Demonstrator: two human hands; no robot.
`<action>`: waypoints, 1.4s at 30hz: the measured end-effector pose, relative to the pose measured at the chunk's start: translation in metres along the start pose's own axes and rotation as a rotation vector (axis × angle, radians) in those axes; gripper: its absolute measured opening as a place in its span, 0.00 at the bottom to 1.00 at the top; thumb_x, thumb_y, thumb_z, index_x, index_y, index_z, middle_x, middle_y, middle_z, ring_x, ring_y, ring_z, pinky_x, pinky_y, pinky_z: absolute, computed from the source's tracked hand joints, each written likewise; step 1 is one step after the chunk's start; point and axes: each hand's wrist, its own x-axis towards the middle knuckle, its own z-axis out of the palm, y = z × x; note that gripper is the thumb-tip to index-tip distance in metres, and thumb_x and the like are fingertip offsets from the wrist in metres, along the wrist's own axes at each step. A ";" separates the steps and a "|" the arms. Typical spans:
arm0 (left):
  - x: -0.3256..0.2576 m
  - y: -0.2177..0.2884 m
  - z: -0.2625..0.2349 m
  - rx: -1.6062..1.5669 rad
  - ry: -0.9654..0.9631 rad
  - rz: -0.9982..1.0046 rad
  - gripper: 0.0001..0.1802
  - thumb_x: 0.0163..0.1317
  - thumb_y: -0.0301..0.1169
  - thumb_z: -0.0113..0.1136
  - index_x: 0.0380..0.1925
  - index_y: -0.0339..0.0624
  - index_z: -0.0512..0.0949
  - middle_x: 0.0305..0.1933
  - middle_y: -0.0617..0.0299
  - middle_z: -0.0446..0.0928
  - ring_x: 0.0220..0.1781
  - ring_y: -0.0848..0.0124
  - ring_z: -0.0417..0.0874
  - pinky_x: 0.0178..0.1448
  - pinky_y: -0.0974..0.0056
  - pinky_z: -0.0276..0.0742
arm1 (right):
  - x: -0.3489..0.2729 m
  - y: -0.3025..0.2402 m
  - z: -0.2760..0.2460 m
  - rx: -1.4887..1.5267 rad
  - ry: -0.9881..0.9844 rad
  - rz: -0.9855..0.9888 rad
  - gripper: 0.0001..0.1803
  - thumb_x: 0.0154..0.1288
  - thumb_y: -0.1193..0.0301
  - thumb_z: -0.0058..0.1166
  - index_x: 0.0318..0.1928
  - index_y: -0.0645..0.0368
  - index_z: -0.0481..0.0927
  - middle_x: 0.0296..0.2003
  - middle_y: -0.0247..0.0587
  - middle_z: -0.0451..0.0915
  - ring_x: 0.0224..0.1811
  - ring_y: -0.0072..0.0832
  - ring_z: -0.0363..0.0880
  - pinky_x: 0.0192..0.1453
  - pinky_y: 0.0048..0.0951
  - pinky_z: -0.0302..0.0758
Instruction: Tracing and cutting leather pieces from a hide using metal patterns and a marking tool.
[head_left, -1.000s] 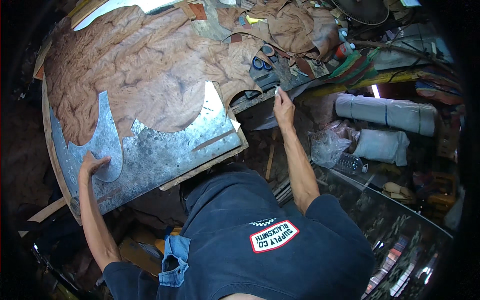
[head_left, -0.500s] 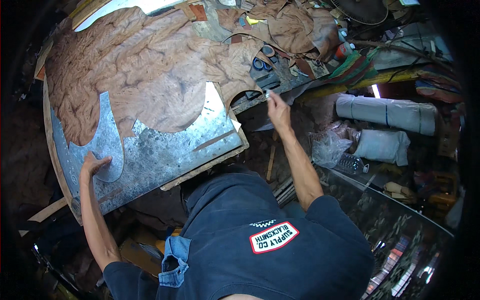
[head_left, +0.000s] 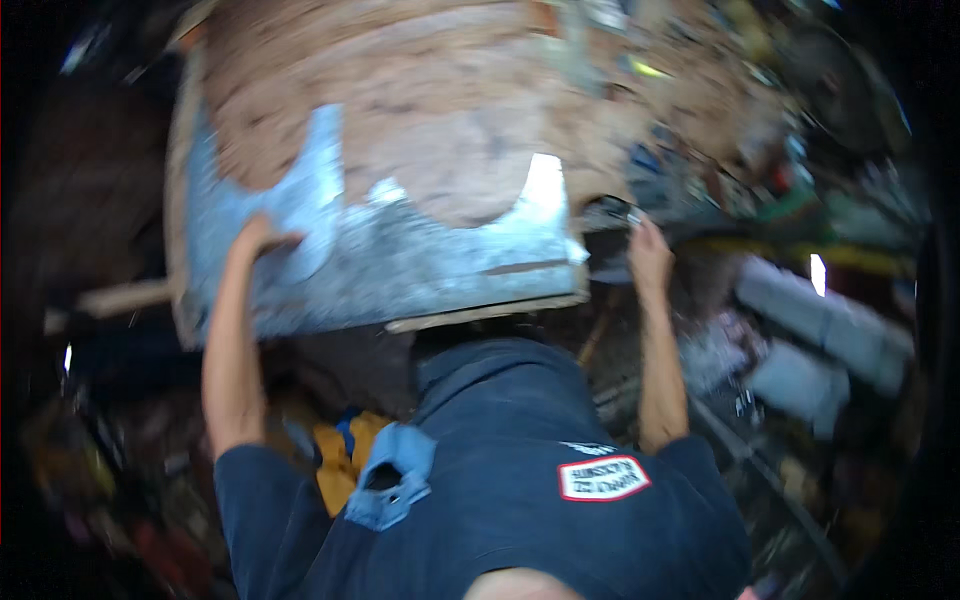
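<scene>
A large brown mottled leather hide (head_left: 420, 90) covers most of the worktable, its cut edge curving over a grey metal sheet (head_left: 430, 265). On the sheet's left part lies a flat, light-grey curved template (head_left: 322, 165), its narrow arm reaching up over the hide. My left hand (head_left: 262, 238) rests on this template, thumb stretched out to the right. Beyond the table's right corner, my right hand (head_left: 651, 255) is raised, closed in a pinch around a small silvery thing (head_left: 635, 214). Motion blur hides what kind of thing that is.
A wooden strip (head_left: 490, 312) edges the table in front of me. Blurred blue-handled scissors (head_left: 643, 157) lie among scraps at the back right. A plastic-wrapped roll (head_left: 825, 310) and a white bundle (head_left: 797, 382) are at the right. Blue denim (head_left: 395, 475) hangs by my left side.
The view has swung, so the table and both hands appear further right, and the picture is blurred. My left hand stays on the template; my right still pinches the silvery thing.
</scene>
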 end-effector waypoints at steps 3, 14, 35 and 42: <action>0.013 0.045 -0.015 0.031 -0.081 -0.061 0.53 0.27 0.72 0.72 0.36 0.28 0.82 0.45 0.40 0.83 0.49 0.54 0.85 0.53 0.55 0.80 | -0.002 0.064 -0.032 -0.037 0.131 -0.070 0.18 0.72 0.65 0.50 0.55 0.64 0.79 0.48 0.50 0.84 0.45 0.36 0.85 0.52 0.33 0.78; -0.071 0.002 -0.024 0.044 0.200 -0.205 0.59 0.37 0.68 0.70 0.63 0.35 0.69 0.62 0.35 0.69 0.61 0.42 0.74 0.64 0.48 0.73 | -0.024 -0.033 -0.001 1.519 -0.184 0.280 0.19 0.72 0.59 0.53 0.52 0.61 0.73 0.40 0.42 0.78 0.33 0.27 0.76 0.34 0.28 0.76; 0.009 -0.211 -0.068 -0.010 0.322 0.027 0.43 0.45 0.47 0.75 0.58 0.36 0.71 0.67 0.48 0.66 0.71 0.48 0.63 0.67 0.44 0.62 | -0.148 -0.514 0.328 0.547 -0.741 0.029 0.22 0.70 0.65 0.56 0.61 0.60 0.73 0.37 0.39 0.81 0.29 0.19 0.78 0.27 0.20 0.74; 0.029 -0.233 -0.081 -0.048 0.126 0.014 0.57 0.45 0.55 0.74 0.69 0.37 0.59 0.77 0.48 0.51 0.77 0.46 0.50 0.75 0.44 0.52 | -0.111 -0.635 0.473 -0.014 -0.899 -1.061 0.15 0.65 0.68 0.59 0.51 0.58 0.82 0.43 0.45 0.85 0.42 0.42 0.84 0.46 0.35 0.78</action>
